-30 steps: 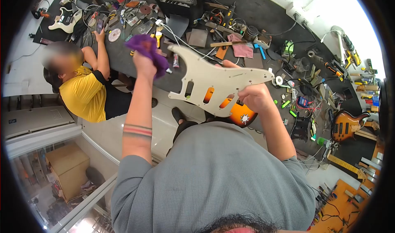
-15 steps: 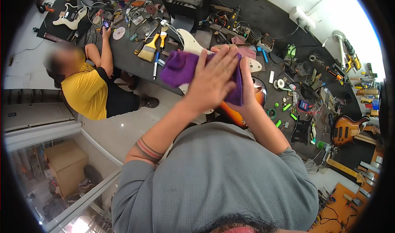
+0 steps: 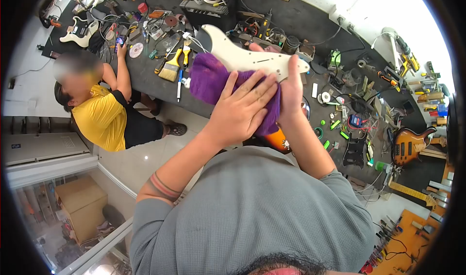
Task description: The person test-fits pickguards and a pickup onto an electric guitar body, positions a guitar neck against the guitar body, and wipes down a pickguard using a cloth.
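Note:
The cream pickguard [image 3: 242,54] is held tilted above the bench, its horn at the upper left and its narrow end at the right. My right hand [image 3: 291,93] grips it near the narrow end, thumb on the front and fingers partly hidden behind. Over its lower part lies a crumpled purple cloth [image 3: 208,81]. My left hand [image 3: 242,107] is flat on this cloth with fingers stretched out, pressing it against the pickguard. A sunburst guitar body [image 3: 277,140] is partly visible beneath.
Tools and parts crowd the dark bench [image 3: 145,78], including a wide brush [image 3: 170,70], a blue marker [image 3: 179,85] and an amplifier [image 3: 208,17]. A person in yellow [image 3: 99,117] holds a phone at the left. Another sunburst guitar [image 3: 407,146] lies at the right.
My left hand has come from the left with the cloth onto the pickguard, then slid slightly lower, showing more of its upper part. My right hand still holds the pickguard.

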